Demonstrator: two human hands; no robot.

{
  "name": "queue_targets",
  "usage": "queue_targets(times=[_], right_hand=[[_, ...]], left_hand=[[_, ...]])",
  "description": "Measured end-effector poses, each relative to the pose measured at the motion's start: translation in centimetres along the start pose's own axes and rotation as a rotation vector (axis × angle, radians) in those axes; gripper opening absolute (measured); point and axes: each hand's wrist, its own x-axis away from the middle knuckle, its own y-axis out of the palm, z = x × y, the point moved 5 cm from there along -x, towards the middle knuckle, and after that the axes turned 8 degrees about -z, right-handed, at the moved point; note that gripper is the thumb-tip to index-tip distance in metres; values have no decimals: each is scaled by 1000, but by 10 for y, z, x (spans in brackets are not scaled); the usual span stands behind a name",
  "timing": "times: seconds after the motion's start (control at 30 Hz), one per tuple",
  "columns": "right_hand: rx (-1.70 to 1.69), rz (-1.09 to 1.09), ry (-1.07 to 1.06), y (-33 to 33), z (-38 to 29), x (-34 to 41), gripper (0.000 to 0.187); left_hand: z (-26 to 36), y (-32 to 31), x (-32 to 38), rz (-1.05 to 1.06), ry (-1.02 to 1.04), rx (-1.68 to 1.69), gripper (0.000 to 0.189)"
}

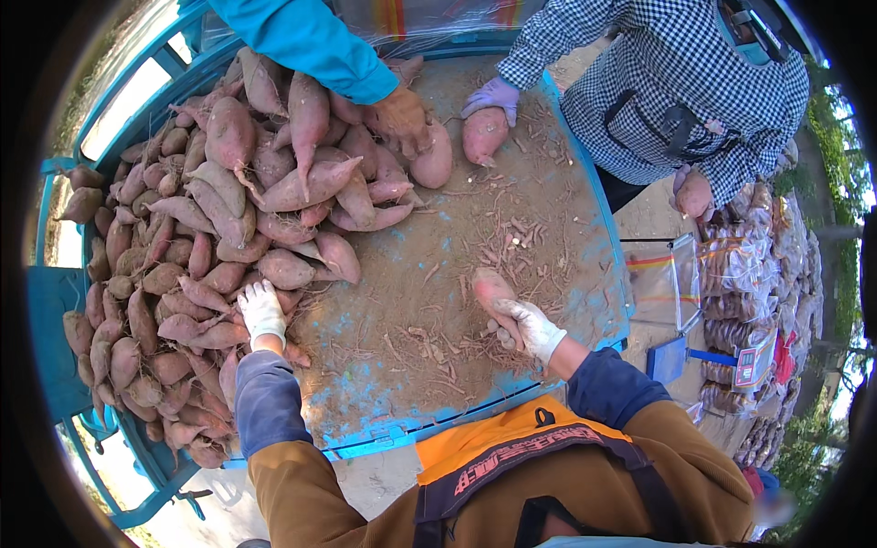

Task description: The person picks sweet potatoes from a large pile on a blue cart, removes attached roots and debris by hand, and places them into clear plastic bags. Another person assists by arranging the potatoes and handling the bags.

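My right hand [534, 329], in a white glove, grips a reddish sweet potato [495, 296] over the soil-covered truck bed [384, 301]. Its far end points away from me, and my fingers wrap its near end. Far to the left, my gloved left hand [262, 312] rests on the near side of a heap of sweet potatoes [205, 274]. Whether those fingers grip one is hidden. Close beyond my left fingertips lies a plump sweet potato [286, 268]. Broken root ends [431, 346] and thin rootlets litter the bed around my right hand.
A co-worker's bare hand [404, 122] touches a large sweet potato [433, 156] across the bed. Another person's purple-gloved hand [493, 99] holds a sweet potato [485, 133]. Blue rails [113, 113] edge the left side. At right are a scale [745, 366] and stacked filled bags [736, 274].
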Motion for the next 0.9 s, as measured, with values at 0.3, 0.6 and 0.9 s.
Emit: queue_targets(times=[0.3,0.6,0.9], right_hand=[[24,166,-135,-76,-57,-17,39],[43,99,-51,-78,-105,-39,41],[-517,-192,-40,-118,-65,-16,36]], left_hand=[[26,-65,49,-198,-48,610,83],[168,-72,147,-713,84,2739,73],[297,-161,124,-1077,449,2944,66]])
